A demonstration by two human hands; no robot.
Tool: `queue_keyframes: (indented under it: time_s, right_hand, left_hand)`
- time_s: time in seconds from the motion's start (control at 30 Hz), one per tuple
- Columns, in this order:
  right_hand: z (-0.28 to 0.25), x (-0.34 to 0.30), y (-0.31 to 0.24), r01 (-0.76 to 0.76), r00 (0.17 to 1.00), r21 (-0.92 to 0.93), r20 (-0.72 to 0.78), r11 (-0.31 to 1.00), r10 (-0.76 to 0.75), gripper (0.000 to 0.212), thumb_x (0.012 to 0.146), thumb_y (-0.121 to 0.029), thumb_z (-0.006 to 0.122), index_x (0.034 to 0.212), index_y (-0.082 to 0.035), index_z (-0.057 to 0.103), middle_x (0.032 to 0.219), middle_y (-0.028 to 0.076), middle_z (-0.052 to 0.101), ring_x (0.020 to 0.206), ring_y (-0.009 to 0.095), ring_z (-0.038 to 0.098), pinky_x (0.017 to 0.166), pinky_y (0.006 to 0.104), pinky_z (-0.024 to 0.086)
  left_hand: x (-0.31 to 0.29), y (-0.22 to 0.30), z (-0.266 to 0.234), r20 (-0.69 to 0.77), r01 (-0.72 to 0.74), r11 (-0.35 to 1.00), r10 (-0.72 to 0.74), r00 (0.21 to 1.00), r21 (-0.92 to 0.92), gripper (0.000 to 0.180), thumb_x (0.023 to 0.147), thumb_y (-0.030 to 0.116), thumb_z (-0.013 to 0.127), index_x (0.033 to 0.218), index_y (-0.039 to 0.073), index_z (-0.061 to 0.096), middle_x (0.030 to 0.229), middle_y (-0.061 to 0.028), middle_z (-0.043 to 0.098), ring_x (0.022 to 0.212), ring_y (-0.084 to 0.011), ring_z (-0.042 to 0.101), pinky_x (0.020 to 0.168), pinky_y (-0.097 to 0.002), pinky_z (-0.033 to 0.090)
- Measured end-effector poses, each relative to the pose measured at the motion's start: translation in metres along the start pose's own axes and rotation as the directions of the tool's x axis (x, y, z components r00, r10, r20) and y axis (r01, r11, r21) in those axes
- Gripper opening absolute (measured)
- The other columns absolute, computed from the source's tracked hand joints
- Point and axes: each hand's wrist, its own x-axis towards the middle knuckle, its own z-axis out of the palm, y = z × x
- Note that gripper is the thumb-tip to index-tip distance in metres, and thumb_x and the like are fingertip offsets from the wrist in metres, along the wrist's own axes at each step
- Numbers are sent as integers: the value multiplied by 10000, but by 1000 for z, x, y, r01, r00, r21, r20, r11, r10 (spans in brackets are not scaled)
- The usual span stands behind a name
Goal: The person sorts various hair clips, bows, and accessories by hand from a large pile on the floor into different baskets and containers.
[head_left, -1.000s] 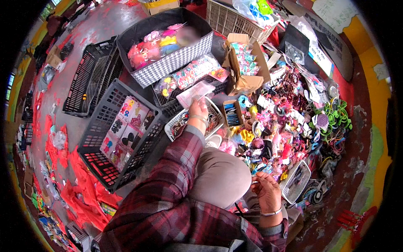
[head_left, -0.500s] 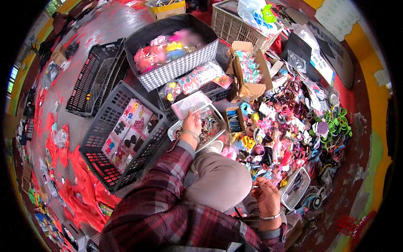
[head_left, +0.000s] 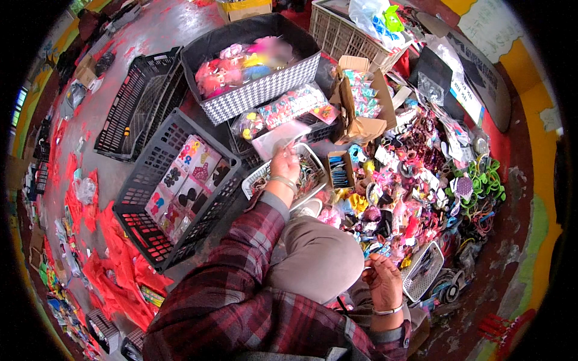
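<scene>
My left hand [head_left: 285, 165] reaches over a white plastic basket [head_left: 320, 191] full of small, thin, tangled pieces. Its fingers are closed at the near edge of a clear, pale plastic bag [head_left: 271, 144], which slants above the far rim. My right hand [head_left: 384, 283] is beside my right knee, thumb and fingers pinched together. A small, thin, pale thing shows at those fingertips, too small to name. Close by on the right is a small white perforated basket [head_left: 426, 278] with dark items in it.
Left stands a grey crate [head_left: 135, 195] with carded hair accessories. Ahead are a checked fabric bin [head_left: 262, 87], a cardboard box [head_left: 385, 102] of packets and a small box [head_left: 338, 171] of blue packets. A big pile of hair accessories [head_left: 409, 198] covers the right side.
My left hand has moved slightly forward. The clear bag has shifted forward and right and now looks flatter. My right hand stays nearly in place, still pinched. The whole view has shifted a little.
</scene>
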Motion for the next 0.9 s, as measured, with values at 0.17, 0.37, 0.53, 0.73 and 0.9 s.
queue_keyframes:
  time_s: [0.17, 0.37, 0.53, 0.73, 0.9]
  right_hand:
    - [-1, 3, -1, -28, 1000, -10, 11, 1000, 28, 173, 870, -122, 490, 976, -8, 563, 847, 74, 609, 675, 165, 591, 621, 265, 484]
    - [19, 36, -27, 164, 986, -205, 52, 965, -157, 450, 844, -206, 543, 1229, -15, 411, 1037, 79, 561, 889, 171, 561, 733, 281, 458]
    - [32, 98, -35, -34, 975, 91, 224, 995, 13, 468, 802, -224, 607, 1202, -48, 439, 1007, 70, 581, 888, 181, 567, 738, 326, 481]
    - [51, 138, -15, -97, 936, -35, 337, 995, 103, 281, 818, -76, 570, 1089, -92, 497, 840, 29, 607, 690, 141, 604, 590, 283, 526]
    - [62, 169, 9, -26, 962, -49, 270, 998, 38, 202, 815, -85, 574, 1014, -77, 540, 845, 35, 609, 697, 139, 607, 547, 279, 526]
  left_hand:
    - [-9, -10, 3, 18, 83, 992, -85, 996, 91, 203, 918, 234, 425, 932, 47, 503, 894, -128, 599, 634, -138, 512, 488, -217, 392]
    - [-78, -14, 35, 223, 288, 809, -449, 865, 513, 209, 845, 219, 571, 935, 32, 553, 848, -94, 613, 732, -160, 565, 651, -241, 462]
    - [-116, 8, 66, 220, 329, 567, -692, 688, 755, 220, 861, 232, 549, 834, 21, 601, 746, -53, 594, 576, -104, 527, 501, -229, 422]
    - [-106, 29, 70, 275, 187, 519, -686, 674, 834, 283, 875, 269, 514, 842, 1, 598, 751, -82, 600, 543, -113, 493, 488, -229, 399]
    - [-75, 41, 43, 244, 245, 461, -767, 594, 853, 211, 872, 250, 535, 958, 59, 564, 805, 8, 570, 668, -72, 513, 573, -228, 423]
